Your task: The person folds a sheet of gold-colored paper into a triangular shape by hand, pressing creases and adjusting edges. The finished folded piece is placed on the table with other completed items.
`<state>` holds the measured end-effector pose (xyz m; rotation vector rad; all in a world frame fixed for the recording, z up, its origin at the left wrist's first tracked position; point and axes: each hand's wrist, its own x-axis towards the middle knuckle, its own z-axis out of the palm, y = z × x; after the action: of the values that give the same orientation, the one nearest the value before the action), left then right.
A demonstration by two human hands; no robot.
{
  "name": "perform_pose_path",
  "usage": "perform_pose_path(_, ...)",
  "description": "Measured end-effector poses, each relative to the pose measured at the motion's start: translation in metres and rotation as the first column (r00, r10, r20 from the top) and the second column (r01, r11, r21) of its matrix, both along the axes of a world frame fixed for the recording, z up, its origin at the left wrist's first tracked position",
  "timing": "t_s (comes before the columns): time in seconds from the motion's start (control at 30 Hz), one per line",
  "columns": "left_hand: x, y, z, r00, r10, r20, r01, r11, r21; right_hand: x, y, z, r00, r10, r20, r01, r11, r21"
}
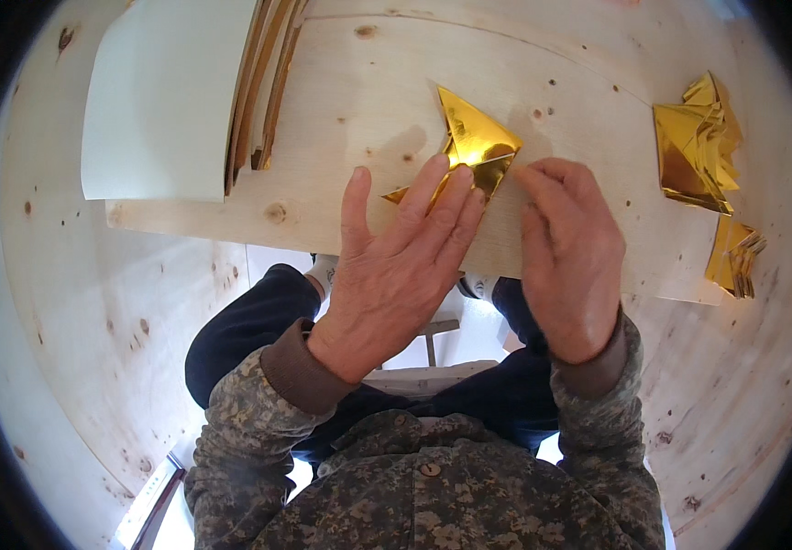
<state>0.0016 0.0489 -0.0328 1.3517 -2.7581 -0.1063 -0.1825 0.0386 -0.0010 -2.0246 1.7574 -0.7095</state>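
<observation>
A folded piece of shiny gold foil paper (480, 130) lies on the wooden table (341, 82) in front of me, its pointed corners showing past my fingers. My left hand (403, 258) is laid flat over its lower part, fingers extended and thumb apart, pressing it to the wood. Just to the right of the paper, my right hand (571, 254) has its fingers curled, with thumb and fingertips near the paper's right corner. Whether those fingertips pinch anything is not clear. The paper's lower edge is hidden beneath my left fingers.
Folded gold foil pieces (695, 148) are piled at the right, with a smaller stack of gold foil pieces (735, 258) below them. A white sheet (162, 103) lies at the upper left beside upright brown board edges (277, 89). The table's front edge runs above my knees.
</observation>
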Motion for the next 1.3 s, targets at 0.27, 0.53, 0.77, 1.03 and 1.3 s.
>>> perform_pose_path(0.27, 0.000, 0.000, 0.000, 1.000, 0.019, 0.002, -0.019, 1.000, 0.021, 0.014, 0.016, -0.011, 0.980, 0.071, -0.187, -0.079, 0.996, -0.036)
perform_pose_path(0.53, 0.001, 0.001, 0.000, 1.000, 0.025, -0.006, -0.025, 0.998, 0.049, 0.015, 0.014, -0.019, 0.968, 0.087, -0.234, -0.106, 0.992, -0.070)
perform_pose_path(0.77, 0.002, 0.001, 0.000, 0.998, 0.033, -0.047, -0.030, 0.997, 0.074, 0.020, 0.017, -0.021, 0.957, 0.073, -0.281, -0.087, 0.995, -0.040)
perform_pose_path(1.03, 0.002, 0.000, -0.001, 0.999, 0.030, -0.036, -0.028, 0.998, 0.048, 0.020, 0.015, -0.022, 0.961, 0.056, -0.272, -0.075, 0.996, -0.057)
perform_pose_path(1.3, 0.009, -0.001, -0.008, 0.994, 0.002, -0.111, 0.004, 0.998, 0.058, 0.010, 0.008, -0.020, 0.980, 0.068, -0.187, -0.087, 0.992, -0.091)
